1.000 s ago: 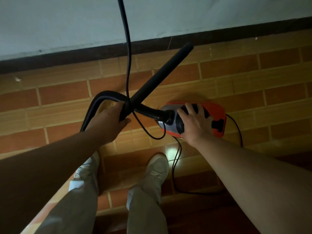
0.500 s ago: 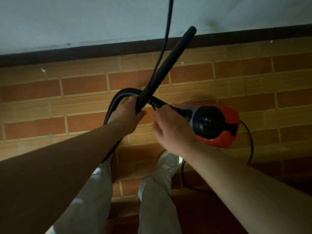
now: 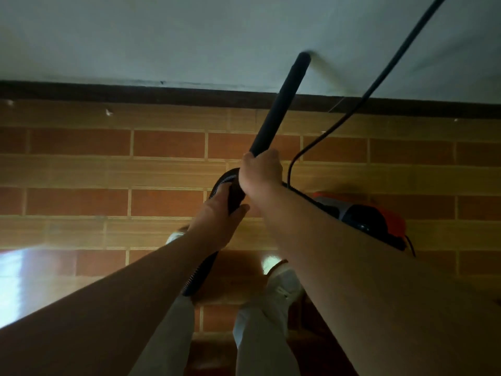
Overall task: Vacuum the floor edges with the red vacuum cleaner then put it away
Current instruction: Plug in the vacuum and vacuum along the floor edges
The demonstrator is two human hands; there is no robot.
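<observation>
Tiled floor, dim. Left hand grips hose; right hand clenched on wand. Risk: slack power cord likely snags wand, trips feet.

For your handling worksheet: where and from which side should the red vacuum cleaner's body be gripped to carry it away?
Grip the red vacuum cleaner by the black handle on top, coming from above: it faces up, though the right forearm partly hides it.
</observation>
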